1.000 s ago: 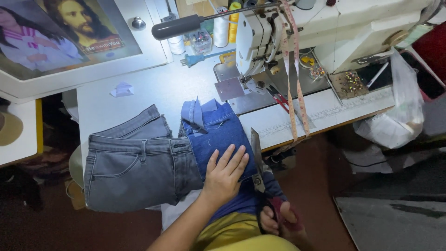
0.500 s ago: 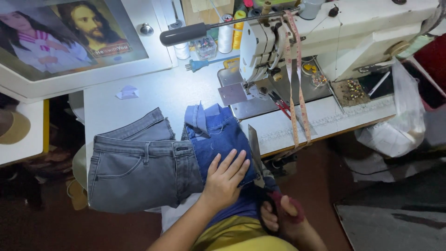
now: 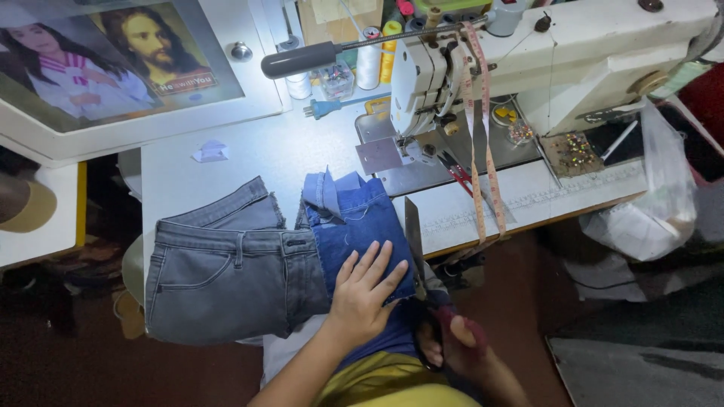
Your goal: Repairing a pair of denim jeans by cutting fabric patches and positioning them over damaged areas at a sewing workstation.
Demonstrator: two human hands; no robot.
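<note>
My left hand [image 3: 362, 292] lies flat, fingers spread, on a strip of blue denim [image 3: 354, 218] that runs from the sewing table's front edge toward the machine. My right hand [image 3: 460, 348] grips the dark handles of large scissors [image 3: 415, 241], whose blades point away from me along the right edge of the blue denim. Folded grey jeans [image 3: 226, 279] lie to the left, partly under the blue piece.
A white sewing machine [image 3: 558, 60] stands at the back right with a measuring tape [image 3: 483, 151] draped over it. Thread spools [image 3: 377, 56] stand behind it. A framed picture [image 3: 113, 60] lies at the back left. A white plastic bag [image 3: 648, 211] hangs at the right.
The view has shifted a little. Both hands stay in nearly the same place, the left on the blue denim and the right on the scissors.
</note>
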